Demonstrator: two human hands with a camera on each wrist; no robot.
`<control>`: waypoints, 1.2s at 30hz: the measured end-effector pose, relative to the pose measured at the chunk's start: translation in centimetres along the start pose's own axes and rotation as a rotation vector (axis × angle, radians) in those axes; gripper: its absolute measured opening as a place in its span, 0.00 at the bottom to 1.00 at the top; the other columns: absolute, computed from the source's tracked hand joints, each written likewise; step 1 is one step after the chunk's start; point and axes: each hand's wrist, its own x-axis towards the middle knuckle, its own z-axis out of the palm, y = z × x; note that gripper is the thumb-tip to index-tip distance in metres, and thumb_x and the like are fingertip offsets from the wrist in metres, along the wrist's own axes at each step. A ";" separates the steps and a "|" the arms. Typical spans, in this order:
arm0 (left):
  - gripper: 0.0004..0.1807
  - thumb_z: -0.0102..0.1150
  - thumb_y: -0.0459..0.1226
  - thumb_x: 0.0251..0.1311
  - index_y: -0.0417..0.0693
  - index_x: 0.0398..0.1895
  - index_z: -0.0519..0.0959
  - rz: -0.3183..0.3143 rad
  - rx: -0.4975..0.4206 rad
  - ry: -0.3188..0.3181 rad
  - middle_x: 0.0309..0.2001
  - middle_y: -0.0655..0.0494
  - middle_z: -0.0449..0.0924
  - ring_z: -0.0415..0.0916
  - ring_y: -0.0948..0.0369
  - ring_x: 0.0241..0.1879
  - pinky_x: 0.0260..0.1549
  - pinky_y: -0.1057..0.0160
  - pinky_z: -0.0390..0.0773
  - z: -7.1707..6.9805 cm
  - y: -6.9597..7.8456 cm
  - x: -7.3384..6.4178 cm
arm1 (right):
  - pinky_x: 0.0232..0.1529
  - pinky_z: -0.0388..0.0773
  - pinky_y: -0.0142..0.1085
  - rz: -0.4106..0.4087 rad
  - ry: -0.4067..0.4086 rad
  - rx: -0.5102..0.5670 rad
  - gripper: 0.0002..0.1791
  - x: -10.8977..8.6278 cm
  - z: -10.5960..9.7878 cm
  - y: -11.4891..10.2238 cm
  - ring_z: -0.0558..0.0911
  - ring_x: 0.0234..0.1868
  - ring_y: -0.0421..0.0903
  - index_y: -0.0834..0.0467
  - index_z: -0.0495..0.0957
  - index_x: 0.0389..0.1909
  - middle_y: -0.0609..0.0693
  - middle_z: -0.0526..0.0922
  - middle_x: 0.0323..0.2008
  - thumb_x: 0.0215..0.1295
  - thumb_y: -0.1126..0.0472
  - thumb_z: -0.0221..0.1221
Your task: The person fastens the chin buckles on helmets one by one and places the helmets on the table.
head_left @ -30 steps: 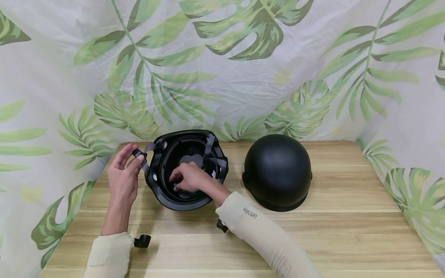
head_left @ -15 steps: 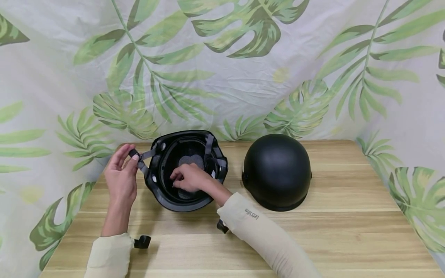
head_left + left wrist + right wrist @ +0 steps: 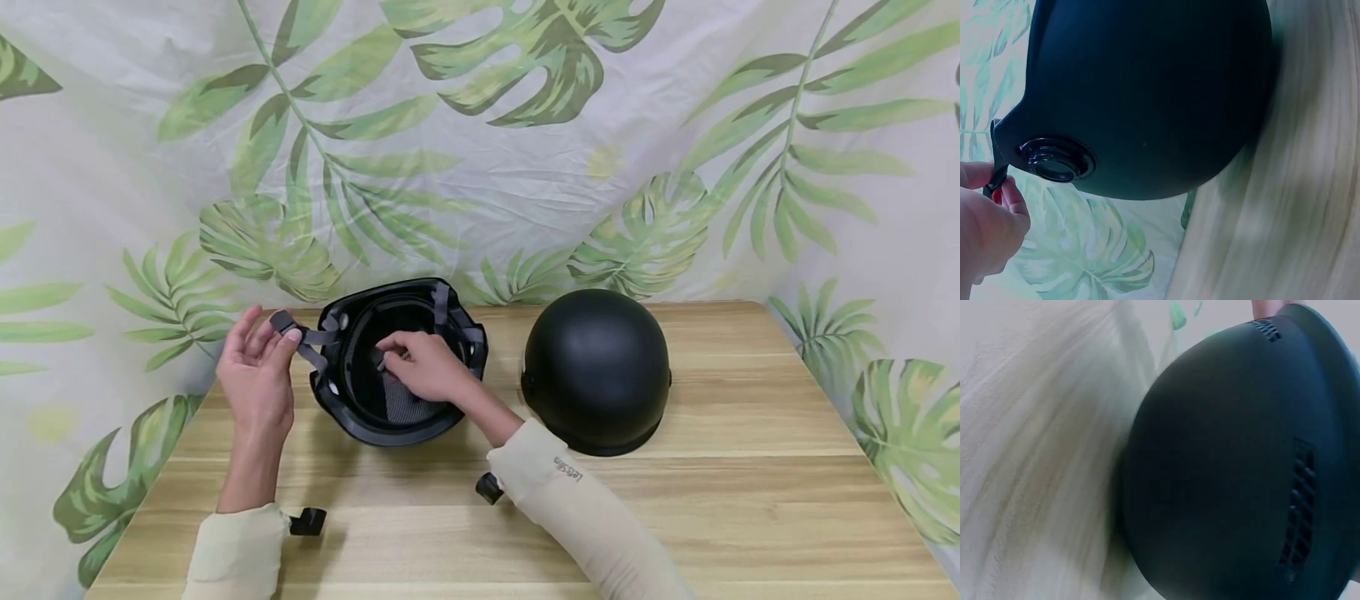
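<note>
A black helmet [image 3: 397, 433] lies upside down on the table's left half, its padded hollow facing up. At its left rim my left hand [image 3: 258, 379] pinches the buckle end of a grey chin strap [image 3: 311, 358] between thumb and fingers. The left wrist view has that hand [image 3: 991, 231] on the strap [image 3: 999, 150], beside the helmet's outer shell [image 3: 1147, 94]. Over the hollow, my right hand [image 3: 427, 367] pinches a small dark strap end [image 3: 379, 361]; its fingertips are partly hidden. In the right wrist view the helmet shell [image 3: 1222, 456] covers most of the work.
A second black helmet [image 3: 597, 371] stands dome up to the right, close to my right forearm. The wooden table [image 3: 750, 517] ends at a leaf-patterned cloth [image 3: 510, 192] behind. Black wrist cameras [image 3: 307, 522] stick out from both sleeves.
My right hand has risen a little and shifted right, bringing a strap end into sight. The left hand has drawn the buckle slightly left and up; the helmet has tilted slightly.
</note>
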 end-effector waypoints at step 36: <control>0.14 0.62 0.21 0.69 0.27 0.56 0.84 0.198 0.640 -0.536 0.48 0.58 0.86 0.87 0.70 0.44 0.43 0.76 0.82 3.6 0.3 -1.2 | 0.46 0.81 0.29 -0.029 0.077 0.216 0.21 -4.5 -2.8 0.4 0.89 0.46 0.39 0.59 0.80 0.67 0.54 0.86 0.50 0.75 0.64 0.65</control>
